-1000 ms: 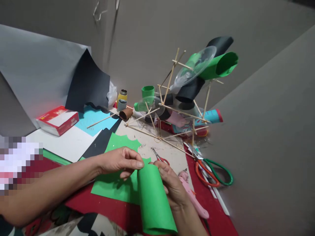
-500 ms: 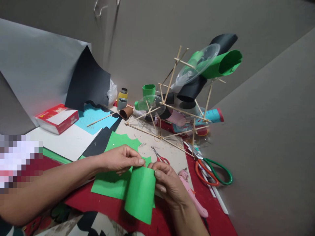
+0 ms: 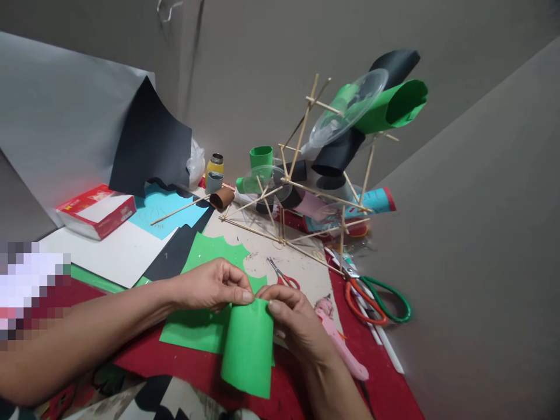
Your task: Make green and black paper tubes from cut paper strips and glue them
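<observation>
Both my hands pinch the top edge of a green paper roll (image 3: 249, 350) that hangs toward me. My left hand (image 3: 212, 286) grips the roll's upper left corner with thumb and fingers closed. My right hand (image 3: 291, 318) holds the upper right edge, fingers curled around it. Beneath lies a flat green paper sheet (image 3: 199, 326) with a scalloped far edge. Just beyond my fingers lie small red-handled scissors (image 3: 282, 277).
A stick frame model (image 3: 315, 186) carrying green and black paper tubes and clear plastic domes stands behind. Large orange-and-green scissors (image 3: 371, 297) and a pink glue gun (image 3: 339, 341) lie to the right. At left are a red box (image 3: 96, 210), white, blue and black sheets, and small jars.
The green roll swung from pointing down-right to hanging nearly straight toward me and looks shorter. My two hands drew closer together at its top edge.
</observation>
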A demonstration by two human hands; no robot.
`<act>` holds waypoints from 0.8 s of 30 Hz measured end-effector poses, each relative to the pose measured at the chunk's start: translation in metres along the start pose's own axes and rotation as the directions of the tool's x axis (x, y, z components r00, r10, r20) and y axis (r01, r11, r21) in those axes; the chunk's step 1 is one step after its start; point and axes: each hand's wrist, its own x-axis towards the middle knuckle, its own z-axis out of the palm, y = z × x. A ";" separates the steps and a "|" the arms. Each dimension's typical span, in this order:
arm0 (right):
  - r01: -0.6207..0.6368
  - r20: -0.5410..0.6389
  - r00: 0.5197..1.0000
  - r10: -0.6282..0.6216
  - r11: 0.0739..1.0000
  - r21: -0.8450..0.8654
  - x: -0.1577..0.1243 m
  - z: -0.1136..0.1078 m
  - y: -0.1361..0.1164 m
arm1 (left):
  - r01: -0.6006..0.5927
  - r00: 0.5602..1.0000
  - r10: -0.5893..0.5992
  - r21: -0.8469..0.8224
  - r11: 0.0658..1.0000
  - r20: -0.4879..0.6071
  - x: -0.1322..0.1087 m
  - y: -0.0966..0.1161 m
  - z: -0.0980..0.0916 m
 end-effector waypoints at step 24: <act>0.093 -0.074 0.988 -0.138 0.897 -0.432 -0.006 0.000 -0.008 | -0.054 0.995 0.067 0.183 0.982 -0.068 0.004 -0.005 -0.002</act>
